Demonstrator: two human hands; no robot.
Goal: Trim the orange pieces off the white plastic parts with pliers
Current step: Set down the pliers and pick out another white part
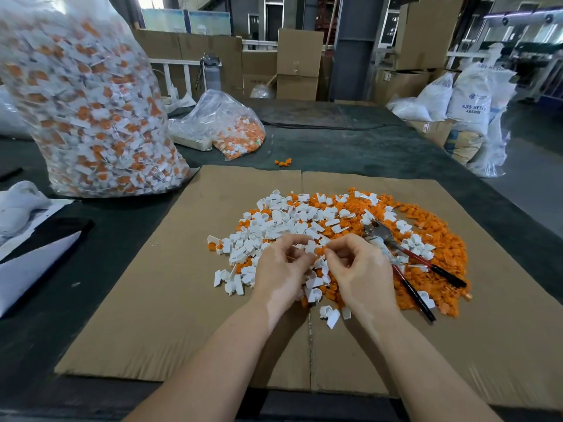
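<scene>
— So how is that white part [310,247] going to handle?

— Likely light and stiff, being small moulded plastic, and a bit slick. It is probably best pinched by the white body, leaving the orange piece [318,250] sticking out clear for cutting.

— Where is it sitting now?

— Between the two hands, just above the pile [335,220] on the cardboard [158,300]. The left hand [281,263] is curling its fingers around it, and the right hand [359,266] is pinching at its orange end.

— And the pliers [405,257]?

— Lying unheld on the pile, just beside the right hand, handles pointing toward the person.
</scene>
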